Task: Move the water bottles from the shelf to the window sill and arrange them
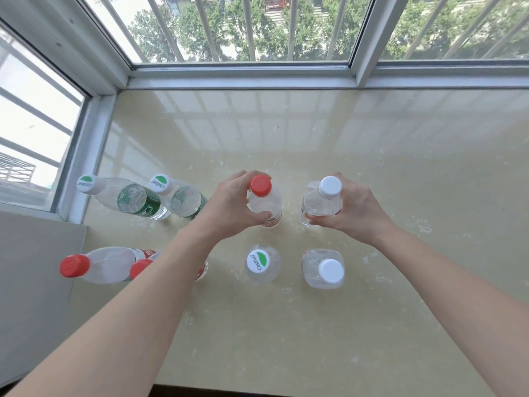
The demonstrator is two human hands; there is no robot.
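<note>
Several clear water bottles stand upright on the cream window sill [372, 173] in two rows. My left hand [229, 207] grips a red-capped bottle [264, 200] in the far row. My right hand [352, 207] grips a white-capped bottle [322, 200] beside it. Two green-labelled bottles [131, 199] [183, 197] stand further left in that row. In the near row are a red-capped bottle [100, 265], another red-capped one [140, 267] partly hidden by my left forearm, a green-logo-capped bottle [262, 263] and a white-capped bottle [323, 269].
Window frames [243, 73] with bars outside bound the sill at the back and on the left. A grey wall [34, 282] edges the near left. The sill's front edge [257, 392] runs along the bottom.
</note>
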